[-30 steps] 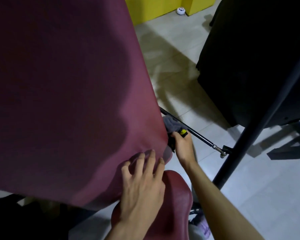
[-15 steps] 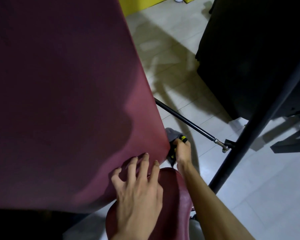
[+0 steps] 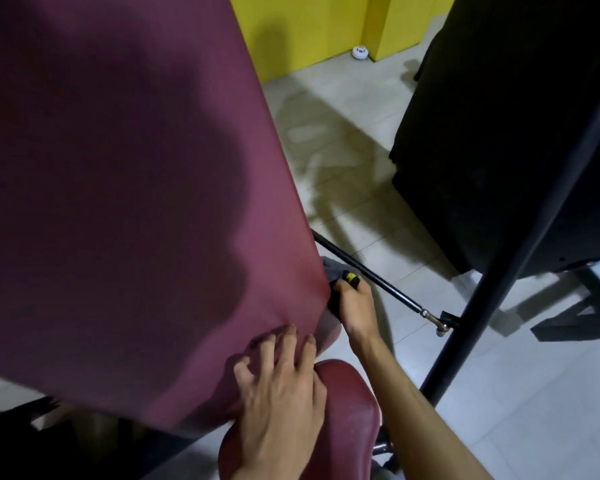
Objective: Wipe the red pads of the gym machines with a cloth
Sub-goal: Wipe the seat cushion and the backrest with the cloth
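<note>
A large dark red back pad (image 3: 118, 202) fills the left of the view, tilted toward me. Below it sits a smaller red seat pad (image 3: 347, 403). My left hand (image 3: 281, 386) lies flat with fingers spread on the back pad's lower right corner and over the seat pad. My right hand (image 3: 354, 306) grips a grey cloth (image 3: 333, 271) with a black and yellow tag, pressed against the back pad's right edge near its bottom corner. Most of the cloth is hidden behind that edge.
A thin black rod (image 3: 378, 282) runs diagonally behind my right hand to a joint on a slanted black frame post (image 3: 499, 271). A big black machine body (image 3: 499, 116) stands at the right. Light floor tiles (image 3: 343, 133) lead to a yellow wall (image 3: 309, 26); a small white disc (image 3: 360, 52) lies there.
My right hand slid the cloth down the pad's edge and then slightly back up. My left hand stayed on the lower corner. The camera tilted, bringing the yellow wall back into view.
</note>
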Tool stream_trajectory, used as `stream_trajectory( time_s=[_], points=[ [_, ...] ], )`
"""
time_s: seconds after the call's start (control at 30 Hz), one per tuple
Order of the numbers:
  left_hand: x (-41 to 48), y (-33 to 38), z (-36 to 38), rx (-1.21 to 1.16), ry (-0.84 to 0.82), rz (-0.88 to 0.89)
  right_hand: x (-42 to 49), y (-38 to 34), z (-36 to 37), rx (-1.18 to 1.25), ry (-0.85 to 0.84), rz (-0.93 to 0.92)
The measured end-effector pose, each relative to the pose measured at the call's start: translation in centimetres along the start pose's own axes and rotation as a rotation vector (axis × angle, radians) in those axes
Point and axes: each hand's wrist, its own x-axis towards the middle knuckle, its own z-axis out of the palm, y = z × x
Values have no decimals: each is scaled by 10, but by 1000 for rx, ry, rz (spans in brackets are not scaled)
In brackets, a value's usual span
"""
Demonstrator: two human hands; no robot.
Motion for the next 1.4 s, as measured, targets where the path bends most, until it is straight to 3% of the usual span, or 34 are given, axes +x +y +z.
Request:
stream_trajectory(
  time_s=[0.27,0.43,0.53,0.7,0.8,0.83,0.93,1.03,1.13,1.23,1.3,1.4],
  points=[
    [-7,-4,-98,-68,247,-63,-65,-151,34,16,-86,-184],
    [-13,-20,-162,-32,398,-99,-113,-246,55,25,-58,-322],
    [-21,-28,-205,-67,407,-132,-146,-287,62,48,-20,-436],
    [-35,-35,-275,-264,466,-72,-245,-318,45,89,-40,-677],
    [-37,-32,-301,-510,496,8,-284,-317,36,-36,-63,-931],
    [-40,-33,-309,-575,510,20,-294,-316,39,-72,-87,-926],
    [-55,-40,-315,-700,567,-11,-323,-307,55,-106,-240,-790],
    [-74,-61,-317,-852,734,-120,-353,-304,72,-160,-421,-807],
    [-85,-80,-316,-1057,981,-341,-377,-303,92,-226,-709,-810],
    [-90,-107,-317,-1270,1043,-584,-383,-299,111,-313,-890,-717],
    [-93,-126,-317,-1306,1061,-657,-373,-297,117,-395,-832,-813],
    [-89,-150,-319,-1300,1055,-717,-340,-293,113,-572,-419,-1138]
  ],
)
